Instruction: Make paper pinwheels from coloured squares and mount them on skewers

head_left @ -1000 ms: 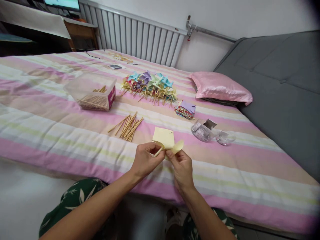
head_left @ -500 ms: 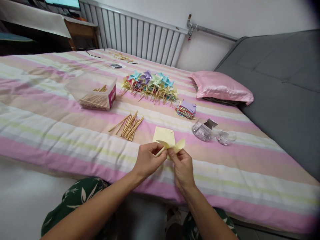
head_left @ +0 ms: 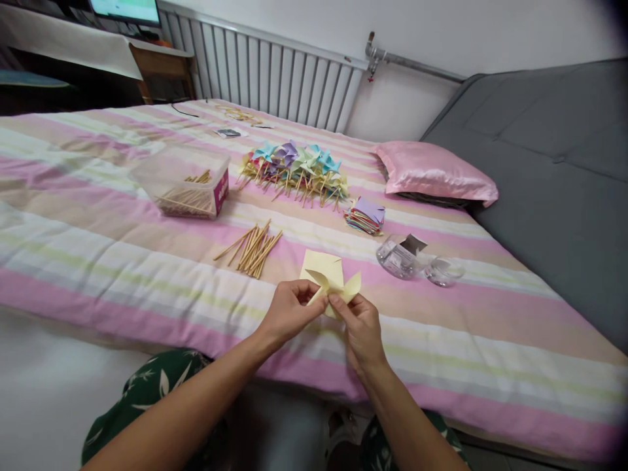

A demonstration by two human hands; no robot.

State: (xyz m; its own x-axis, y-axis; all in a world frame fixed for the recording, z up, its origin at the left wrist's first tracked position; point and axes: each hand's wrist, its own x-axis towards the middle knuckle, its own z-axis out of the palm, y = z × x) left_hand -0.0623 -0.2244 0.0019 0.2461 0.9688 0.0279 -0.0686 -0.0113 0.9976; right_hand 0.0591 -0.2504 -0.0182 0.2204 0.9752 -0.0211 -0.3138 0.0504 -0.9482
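Observation:
Between my two hands is a pale yellow paper pinwheel [head_left: 335, 284], its corners curled up toward the middle. My left hand [head_left: 295, 309] pinches its left side, fingers closed on the paper. From the right, my right hand [head_left: 359, 320] grips it with the thumb near the centre. The thumbs almost meet, and the pinwheel's centre is partly hidden by them. Just beyond lies a flat pale yellow paper square [head_left: 321, 263] with a slit at its corner. Several thin wooden sticks [head_left: 256, 250] lie loose to the left of it.
A clear plastic box [head_left: 184, 190] holds more sticks. Finished pinwheels [head_left: 294, 167] lie heaped farther back, beside a stack of coloured paper squares [head_left: 366, 216]. To the right stand a clear container of small pieces [head_left: 396, 258] and a clear lid [head_left: 443, 271]. A pink pillow [head_left: 436, 171] rests against the grey headboard.
The left blade of the pinwheel now stands higher and more curled. My hands have barely shifted, still holding the paper at the same spot.

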